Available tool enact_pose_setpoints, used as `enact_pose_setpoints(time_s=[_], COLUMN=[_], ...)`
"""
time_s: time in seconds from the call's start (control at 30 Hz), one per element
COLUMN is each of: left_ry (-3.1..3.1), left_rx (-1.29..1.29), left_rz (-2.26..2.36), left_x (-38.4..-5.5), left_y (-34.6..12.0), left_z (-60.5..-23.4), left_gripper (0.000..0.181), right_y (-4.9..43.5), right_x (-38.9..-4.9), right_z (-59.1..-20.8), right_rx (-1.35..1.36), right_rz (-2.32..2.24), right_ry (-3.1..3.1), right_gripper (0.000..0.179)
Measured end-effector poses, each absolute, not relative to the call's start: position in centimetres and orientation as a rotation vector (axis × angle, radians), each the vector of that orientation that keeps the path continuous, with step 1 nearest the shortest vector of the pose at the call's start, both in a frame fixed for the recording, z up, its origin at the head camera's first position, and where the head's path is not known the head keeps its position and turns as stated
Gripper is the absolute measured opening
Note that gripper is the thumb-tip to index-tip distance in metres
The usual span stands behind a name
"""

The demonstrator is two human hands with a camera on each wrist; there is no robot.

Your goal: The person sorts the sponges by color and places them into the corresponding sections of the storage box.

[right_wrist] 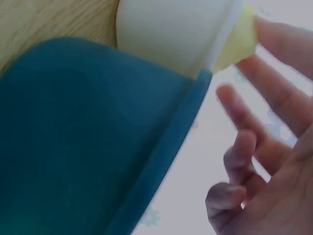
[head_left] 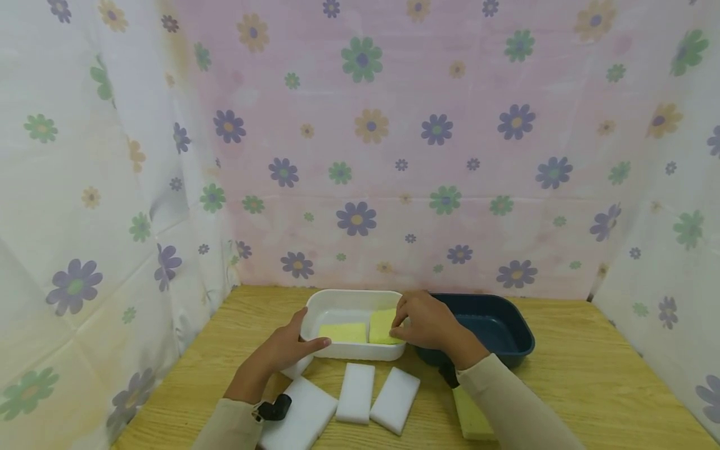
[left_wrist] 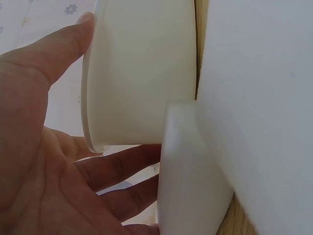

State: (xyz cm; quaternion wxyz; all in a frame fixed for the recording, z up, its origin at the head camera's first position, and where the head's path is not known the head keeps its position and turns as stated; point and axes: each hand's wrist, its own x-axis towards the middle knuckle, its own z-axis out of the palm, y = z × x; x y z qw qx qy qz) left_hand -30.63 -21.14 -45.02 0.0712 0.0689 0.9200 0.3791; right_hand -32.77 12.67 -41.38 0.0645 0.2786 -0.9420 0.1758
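Left hand (head_left: 285, 345) grips white plastic basin (head_left: 360, 352) by its rim, likely steadying it; right hand (head_left: 425, 320) pinches yellow sponge (head_left: 380, 326) inside.

"What's behind the worktop (head_left: 596, 369)?"
"A pinkish sheet (head_left: 402, 140), printed with purple, green and orange flowers (head_left: 362, 59)."
"And at the sides?"
"Whiter sheets (head_left: 50, 206), same print, the left one creased. The worktop is yellowish wood grain, softly lit."
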Motion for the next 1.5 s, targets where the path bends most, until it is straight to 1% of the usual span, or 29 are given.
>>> enact_pose_setpoints(time_s=[0.17, 0.33, 0.5, 0.73, 0.93, 1.07, 1.27, 1.5], left_ry=[2.763, 2.764, 2.771, 2.766, 2.770, 2.777, 2.770, 2.781], left_rx=[0.213, 0.210, 0.208, 0.223, 0.217, 0.214, 0.234, 0.244], left_rz=[1.140, 1.145, 1.141, 1.156, 1.154, 1.152, 1.153, 1.135], left_x=[-30.6, -30.8, -30.9, -30.5, -30.5, -30.6, -30.4, -30.3], left_y=[-21.2, -21.3, -21.2, -21.2, -21.2, -21.2, -21.1, -21.1], left_z=[-45.1, -45.4, -45.4, -45.1, -45.1, -45.2, -45.0, -44.7], left_gripper=[0.117, 0.116, 0.116, 0.114, 0.114, 0.113, 0.113, 0.114], right_y=[12.4, 12.5, 12.5, 12.4, 12.1, 11.9, 12.3, 13.1], right_x=[-32.9, -33.2, -33.4, -32.5, -32.2, -32.5, -32.3, -31.8], right_z=[-41.7, -41.9, -41.9, -41.4, -41.7, -42.1, -41.9, -41.1], right_rx=[0.795, 0.859, 0.991, 1.015, 0.962, 0.973, 1.004, 0.999], right_rz=[0.478, 0.446, 0.480, 0.431, 0.237, 0.199, 0.350, 0.491], right_ry=[-2.813, -2.828, -2.834, -2.922, -2.980, -3.003, -2.966, -2.904], right_gripper=[0.012, 0.006, 0.026, 0.023, 0.030, 0.035, 0.037, 0.032])
